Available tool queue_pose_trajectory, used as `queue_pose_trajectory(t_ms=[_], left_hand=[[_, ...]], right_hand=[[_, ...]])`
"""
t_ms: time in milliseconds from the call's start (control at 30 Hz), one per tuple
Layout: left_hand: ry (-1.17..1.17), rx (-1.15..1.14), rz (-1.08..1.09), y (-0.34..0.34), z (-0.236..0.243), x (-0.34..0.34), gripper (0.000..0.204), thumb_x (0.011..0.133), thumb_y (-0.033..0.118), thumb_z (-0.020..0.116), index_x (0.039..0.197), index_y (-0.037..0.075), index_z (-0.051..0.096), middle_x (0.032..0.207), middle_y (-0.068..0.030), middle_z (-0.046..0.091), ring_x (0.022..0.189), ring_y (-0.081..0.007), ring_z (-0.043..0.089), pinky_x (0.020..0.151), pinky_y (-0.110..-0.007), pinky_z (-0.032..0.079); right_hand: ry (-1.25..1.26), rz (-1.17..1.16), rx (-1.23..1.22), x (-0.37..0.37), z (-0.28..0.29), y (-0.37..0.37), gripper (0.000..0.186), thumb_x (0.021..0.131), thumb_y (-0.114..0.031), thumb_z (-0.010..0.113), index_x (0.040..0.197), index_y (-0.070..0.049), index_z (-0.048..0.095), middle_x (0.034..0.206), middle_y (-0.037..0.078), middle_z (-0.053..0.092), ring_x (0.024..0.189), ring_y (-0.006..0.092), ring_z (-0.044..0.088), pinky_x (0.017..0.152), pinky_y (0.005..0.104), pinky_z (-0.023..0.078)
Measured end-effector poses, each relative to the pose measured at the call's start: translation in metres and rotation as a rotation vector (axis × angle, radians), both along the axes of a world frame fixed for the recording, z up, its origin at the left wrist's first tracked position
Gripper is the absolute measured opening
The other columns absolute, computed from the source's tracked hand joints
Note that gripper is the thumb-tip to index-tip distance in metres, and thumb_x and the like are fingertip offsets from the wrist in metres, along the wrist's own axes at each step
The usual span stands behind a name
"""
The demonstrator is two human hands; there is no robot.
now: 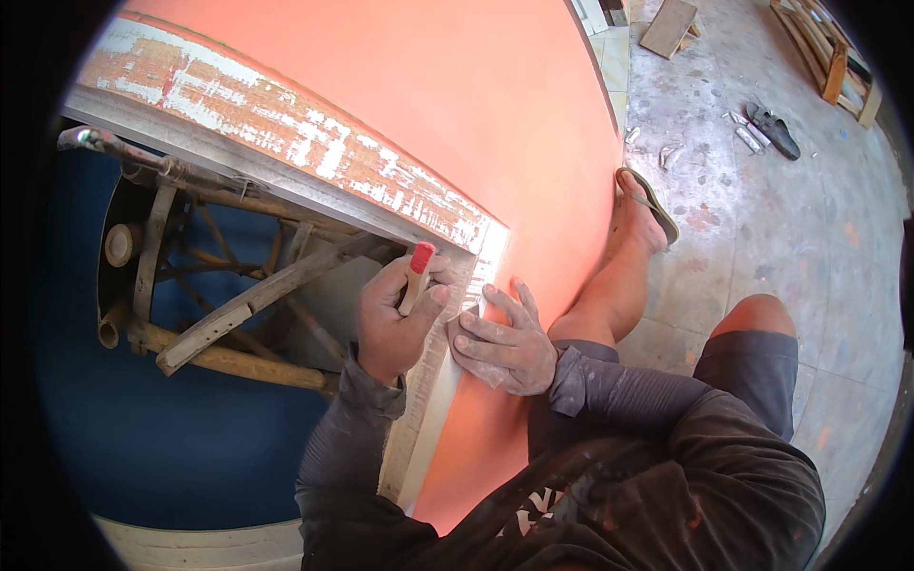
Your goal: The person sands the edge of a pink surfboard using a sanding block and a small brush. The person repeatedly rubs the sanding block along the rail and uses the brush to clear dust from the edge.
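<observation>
My left hand (392,322) is closed around a wooden handle (416,284) with a red end, which points up between thumb and fingers. The working end of this tool is hidden, so its kind is unclear. My right hand (512,344) is held against the side piece of a wooden frame, just below its corner. Under its fingers is a thin greyish-brown flat piece (468,344), perhaps sandpaper. White paint, patchy and worn to bare wood, covers the frame (314,143). Pale dust coats both hands.
Salmon-coloured wall (447,86) borders the frame. Through the opening, bamboo poles and wooden slats (257,295) stand against a dark blue surface (190,438). On the stained tiled floor (762,228) lie a dark shoe (773,131), crumpled scraps (747,138) and a board (668,27).
</observation>
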State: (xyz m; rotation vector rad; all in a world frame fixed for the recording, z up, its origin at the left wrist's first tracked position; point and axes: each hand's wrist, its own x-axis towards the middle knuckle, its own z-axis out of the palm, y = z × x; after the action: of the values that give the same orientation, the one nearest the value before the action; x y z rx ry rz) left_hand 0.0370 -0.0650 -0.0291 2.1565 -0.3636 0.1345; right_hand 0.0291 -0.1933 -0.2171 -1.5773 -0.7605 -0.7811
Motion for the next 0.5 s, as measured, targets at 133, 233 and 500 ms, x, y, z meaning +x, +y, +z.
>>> queue_pose_trajectory(t_ms=[133,233,500], left_hand=[[-0.001,0.009,-0.005,0.0,-0.002,0.001,0.023,0.092,0.008,0.071,0.111,-0.003,0.066,0.098,-0.0087,0.07,0.091,-0.0145,0.064,0.084,-0.031,0.052],[-0.021,-0.01,-0.016,0.004,-0.005,0.002,0.022,0.092,0.009,0.071,0.11,-0.003,0.066,0.098,-0.0088,0.07,0.091,-0.0146,0.064,0.084,-0.031,0.052],[0.007,-0.005,0.011,0.001,0.0,0.0,0.021,0.092,0.008,0.071,0.109,-0.002,0.066,0.099,-0.0081,0.07,0.092,-0.0134,0.063,0.084,-0.03,0.051]], right_hand=[[-0.071,-0.059,-0.11,0.024,-0.001,-0.018,0.039,0.084,-0.034,0.077,0.123,-0.028,0.071,0.142,-0.004,0.059,0.144,0.0384,0.037,0.115,0.0688,0.017],[0.021,-0.161,-0.169,0.042,0.004,-0.029,0.039,0.088,-0.029,0.074,0.127,-0.026,0.068,0.144,-0.003,0.058,0.145,0.0389,0.035,0.114,0.0687,0.019],[-0.095,0.013,-0.107,0.003,0.0,-0.011,0.04,0.085,-0.032,0.078,0.124,-0.034,0.069,0.145,-0.007,0.057,0.146,0.0368,0.036,0.114,0.0707,0.016]])
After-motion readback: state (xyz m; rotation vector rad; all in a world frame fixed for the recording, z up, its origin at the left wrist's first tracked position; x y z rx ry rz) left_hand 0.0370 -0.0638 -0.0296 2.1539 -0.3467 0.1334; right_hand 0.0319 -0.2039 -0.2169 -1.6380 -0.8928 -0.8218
